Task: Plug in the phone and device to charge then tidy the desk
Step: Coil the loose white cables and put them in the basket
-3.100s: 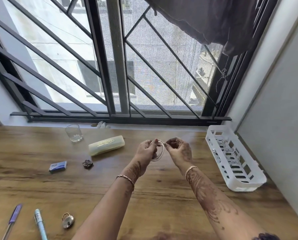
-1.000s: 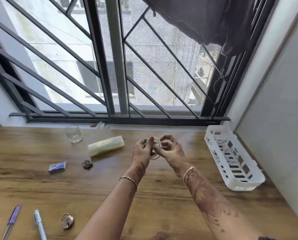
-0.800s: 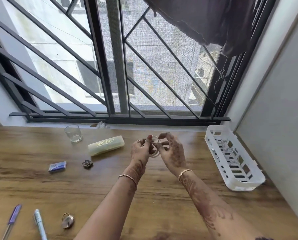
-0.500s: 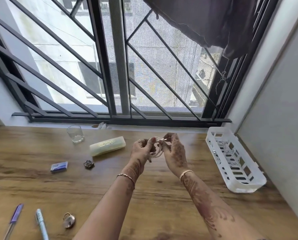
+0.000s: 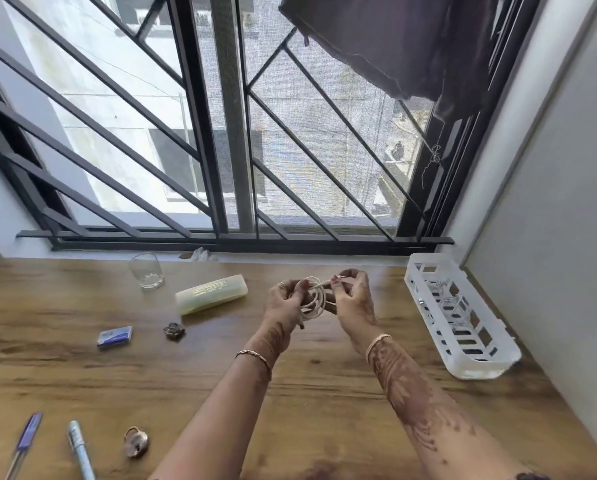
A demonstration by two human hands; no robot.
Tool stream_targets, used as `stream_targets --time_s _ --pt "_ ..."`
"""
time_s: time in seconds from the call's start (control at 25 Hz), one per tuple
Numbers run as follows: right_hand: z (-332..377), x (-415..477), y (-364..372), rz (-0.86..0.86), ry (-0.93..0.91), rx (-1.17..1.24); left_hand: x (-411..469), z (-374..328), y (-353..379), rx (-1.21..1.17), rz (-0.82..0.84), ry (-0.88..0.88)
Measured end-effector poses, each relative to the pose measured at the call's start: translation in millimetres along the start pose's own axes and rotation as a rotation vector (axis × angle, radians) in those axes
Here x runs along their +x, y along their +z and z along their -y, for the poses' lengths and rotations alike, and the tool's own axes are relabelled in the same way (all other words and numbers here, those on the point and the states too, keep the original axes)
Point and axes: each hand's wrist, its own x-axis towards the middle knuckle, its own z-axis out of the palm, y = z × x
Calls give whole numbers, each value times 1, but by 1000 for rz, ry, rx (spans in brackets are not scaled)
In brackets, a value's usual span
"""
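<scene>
Holding coiled white cable: left hand fingers curled round coil, right hand fingers pinching its end

Cable: thin coiled white cable, plain.
Desk: brown wood-grain desk top, darker streaks.
Basket, 3 o'clock: white slotted plastic basket.
Case, 10 o'clock: pale yellow oblong plastic case, gold lettering.
Box, 9 o'clock: small blue flat box.
Pens, 7 o'clock: purple plastic pen; pale blue pen.
Right forearm: reddish-brown henna motifs.
Grille, 12 o'clock: black metal window grille, diagonal bars.

Single head-worn view, forward and down onto desk.
</scene>
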Motion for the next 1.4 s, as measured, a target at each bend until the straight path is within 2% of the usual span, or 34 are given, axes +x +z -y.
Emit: stream_targets --time_s 0.16,0.24,0.4,0.76,0.92,1.16,1.4 --pt "10 -9 -10 111 -8 -81 -12 -7 4 -163 119 -33" --pt "9 -12 -12 88 -39 -164 -17 -12 6 -223 211 -71" --pt "12 -12 -23 -10 -105 -286 -24 -18 14 -158 305 -98" --pt "21 -22 -58 -36 -74 -186 -36 -16 39 -191 294 -199" --pt "15 -25 -80 -55 -70 -246 -43 -14 59 -268 316 -261" --pt "14 -10 -131 -131 -76 -364 -52 -18 103 -243 354 -308" --pt "32 7 -194 -26 -37 -405 -64 -16 159 -215 299 -293"
